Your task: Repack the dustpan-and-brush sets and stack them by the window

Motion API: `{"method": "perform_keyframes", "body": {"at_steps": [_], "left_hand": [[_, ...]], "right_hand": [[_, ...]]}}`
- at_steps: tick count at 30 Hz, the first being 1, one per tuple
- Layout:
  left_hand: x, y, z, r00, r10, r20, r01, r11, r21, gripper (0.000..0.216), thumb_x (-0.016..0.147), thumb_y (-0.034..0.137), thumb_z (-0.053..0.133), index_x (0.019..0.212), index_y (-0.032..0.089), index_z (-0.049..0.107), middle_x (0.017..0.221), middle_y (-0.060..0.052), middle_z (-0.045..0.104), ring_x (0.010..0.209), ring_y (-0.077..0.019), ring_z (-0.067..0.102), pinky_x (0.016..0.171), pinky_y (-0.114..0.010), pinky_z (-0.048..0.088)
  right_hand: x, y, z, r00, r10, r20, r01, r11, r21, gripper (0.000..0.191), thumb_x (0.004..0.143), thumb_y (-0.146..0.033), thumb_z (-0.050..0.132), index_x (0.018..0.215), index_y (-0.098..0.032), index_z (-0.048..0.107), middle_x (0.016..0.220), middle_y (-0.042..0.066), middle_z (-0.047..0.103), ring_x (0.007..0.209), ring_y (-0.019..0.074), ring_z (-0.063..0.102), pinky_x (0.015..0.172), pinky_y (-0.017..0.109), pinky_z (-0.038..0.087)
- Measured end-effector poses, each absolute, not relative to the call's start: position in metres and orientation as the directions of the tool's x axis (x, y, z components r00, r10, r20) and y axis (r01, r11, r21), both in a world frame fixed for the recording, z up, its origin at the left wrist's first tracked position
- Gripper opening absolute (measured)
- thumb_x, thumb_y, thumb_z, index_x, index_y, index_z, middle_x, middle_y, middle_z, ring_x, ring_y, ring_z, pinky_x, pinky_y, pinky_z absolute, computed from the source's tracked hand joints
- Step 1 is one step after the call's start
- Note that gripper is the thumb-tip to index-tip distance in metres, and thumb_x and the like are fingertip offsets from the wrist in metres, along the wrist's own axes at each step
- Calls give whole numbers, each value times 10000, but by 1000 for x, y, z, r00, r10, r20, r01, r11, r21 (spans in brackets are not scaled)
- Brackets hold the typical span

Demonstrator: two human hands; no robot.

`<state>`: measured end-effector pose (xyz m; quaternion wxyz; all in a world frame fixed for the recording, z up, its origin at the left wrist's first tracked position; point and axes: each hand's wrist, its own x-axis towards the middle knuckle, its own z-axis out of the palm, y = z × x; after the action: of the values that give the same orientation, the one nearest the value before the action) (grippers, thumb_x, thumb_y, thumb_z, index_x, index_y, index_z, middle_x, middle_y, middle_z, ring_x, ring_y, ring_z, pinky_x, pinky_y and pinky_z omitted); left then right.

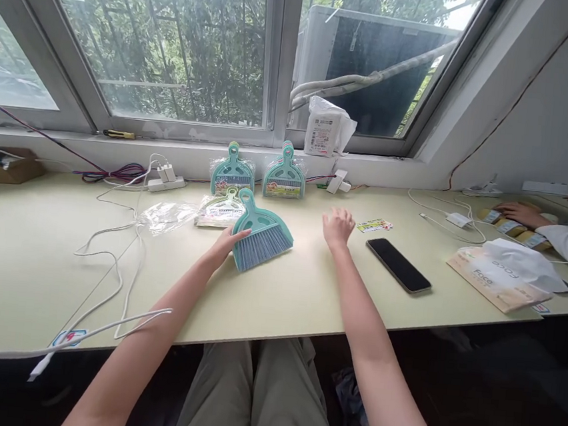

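A small teal hand brush [260, 233] with grey-blue bristles lies on the pale desk [286, 293]. My left hand [226, 246] rests against its left edge, fingers on the bristles' side. My right hand [337, 227] hovers over bare desk to the right of the brush, fingers loosely curled and holding nothing. Behind the brush lies a flat packed brush set [220, 211] beside an empty clear bag [168, 216]. Two more packed teal brush sets [233, 172] [284, 175] lean against the wall under the window.
A black phone [398, 265] and a small label card [374, 226] lie right of my right hand. A tissue pack [501, 277] sits further right. White cables [118, 271] and a power strip [166, 181] cover the left. Another person's hands [520, 212] work at far right.
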<state>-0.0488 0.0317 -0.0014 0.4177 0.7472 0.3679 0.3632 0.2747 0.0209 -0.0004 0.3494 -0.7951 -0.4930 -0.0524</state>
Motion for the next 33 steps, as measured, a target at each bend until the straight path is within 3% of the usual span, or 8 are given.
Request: {"method": "perform_keyframes", "body": {"at_steps": [2,5,12,17,22,26,30,33], "left_hand": [[-51,35,-1,436,869,233,269,-372,888,535,867,570,480,1237,194,566,1084,-123,702,926,-238,687,733,-326,548],[-52,36,2,409,884,227,310,-368,877,553,844,600,491,1201,190,589,1054,-127,706,914,-241,686,748,-337,548],[-50,29,8,331,942,60,135,-110,985,530,742,535,647,1149,199,608,1117,-100,680,1037,-283,638,843,-369,512],[-51,28,11,291,956,-23,28,16,999,558,672,484,722,1147,213,609,1133,-83,665,1086,-302,605,909,-386,471],[-52,29,10,266,963,-39,26,33,999,520,661,467,728,1104,218,620,1088,-83,671,1093,-312,597,919,-396,454],[-52,28,11,272,962,-35,31,28,999,500,676,470,719,1094,216,617,1114,-83,664,1095,-310,596,918,-391,451],[-51,26,13,255,966,-44,39,35,999,493,675,451,722,1092,213,613,1095,-82,668,1079,-304,605,918,-392,452],[-50,26,12,246,968,-45,37,37,999,493,679,443,720,1099,211,610,1085,-81,670,1069,-295,610,913,-385,457]], "right_hand": [[301,18,-12,627,688,365,771,-481,-418,539,914,-366,417,1355,-60,464,1490,241,317,1432,341,137,1113,592,83],[320,16,-25,691,688,224,711,-589,-384,591,918,-375,398,1378,-5,411,1487,285,296,1428,372,135,1094,641,24],[292,27,-12,410,901,138,847,-321,-423,257,893,-350,476,962,-202,675,1090,98,662,1075,247,558,1083,551,183],[285,25,-9,504,846,175,818,-402,-411,420,784,-430,658,1145,-218,618,1271,130,533,1216,284,434,972,441,327],[290,22,-9,508,859,64,792,-437,-427,220,841,-369,603,977,-224,699,1222,120,546,1218,287,425,964,446,335],[286,24,-7,445,894,58,808,-373,-456,334,757,-475,685,968,-216,700,1224,122,548,1213,293,437,923,409,386],[283,26,-7,319,948,-9,802,-275,-529,189,685,-282,764,839,-190,702,1008,70,654,1008,204,581,814,274,440],[284,28,-9,345,938,30,775,-267,-574,298,667,-201,767,952,-167,685,1006,73,661,985,182,598,815,247,454]]}}
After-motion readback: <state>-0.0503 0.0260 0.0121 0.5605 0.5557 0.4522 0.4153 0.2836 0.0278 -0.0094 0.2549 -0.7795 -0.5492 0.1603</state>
